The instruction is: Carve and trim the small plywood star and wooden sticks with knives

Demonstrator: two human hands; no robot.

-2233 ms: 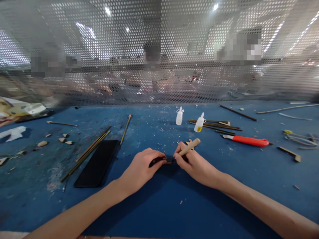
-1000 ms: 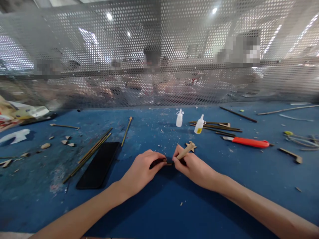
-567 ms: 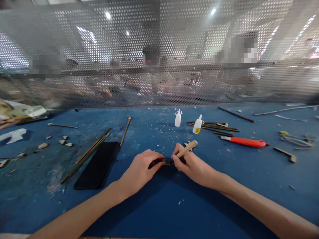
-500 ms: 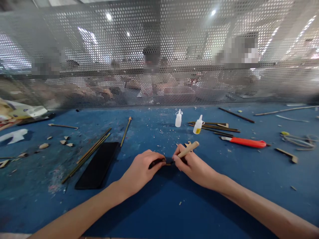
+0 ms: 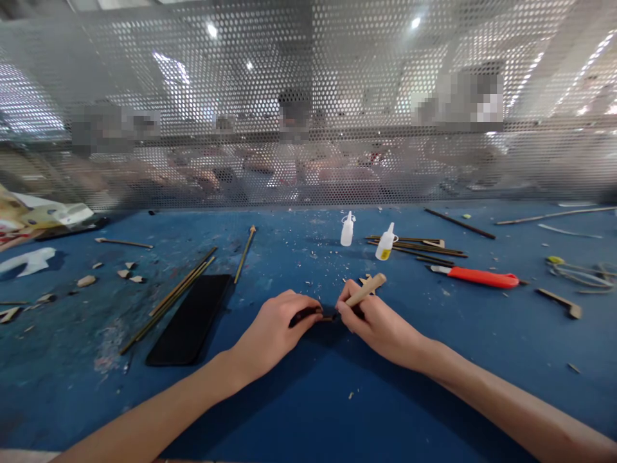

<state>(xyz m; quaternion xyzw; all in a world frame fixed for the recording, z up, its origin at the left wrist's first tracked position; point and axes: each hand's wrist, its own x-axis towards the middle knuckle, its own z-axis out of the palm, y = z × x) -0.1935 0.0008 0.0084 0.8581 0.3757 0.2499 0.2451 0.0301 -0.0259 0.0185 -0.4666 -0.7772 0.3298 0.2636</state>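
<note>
At the middle of the blue table (image 5: pixel 318 399), my left hand (image 5: pixel 282 325) pinches a small dark piece (image 5: pixel 328 317) low over the surface. Facing it, my right hand (image 5: pixel 371 321) is closed round a tool with a pale wooden handle (image 5: pixel 367 290), its tip touching or very near the piece. The tip itself is hard to see. Left of my left hand lies a black flat slab (image 5: pixel 190 321). Two small white bottles (image 5: pixel 347 230) stand beyond my hands, the right one (image 5: pixel 385 243) with a yellow label.
A red-handled knife (image 5: pixel 484 276) and dark thin sticks (image 5: pixel 419 247) lie to the right. More sticks (image 5: pixel 168 301) and wood scraps (image 5: pixel 87 281) are on the left. Behind the table rises a perforated metal screen (image 5: pixel 308 167), with blurred people beyond it.
The view has shifted very slightly, so the table things appear a little further right. Both hands keep nearly the same pose and hold.
</note>
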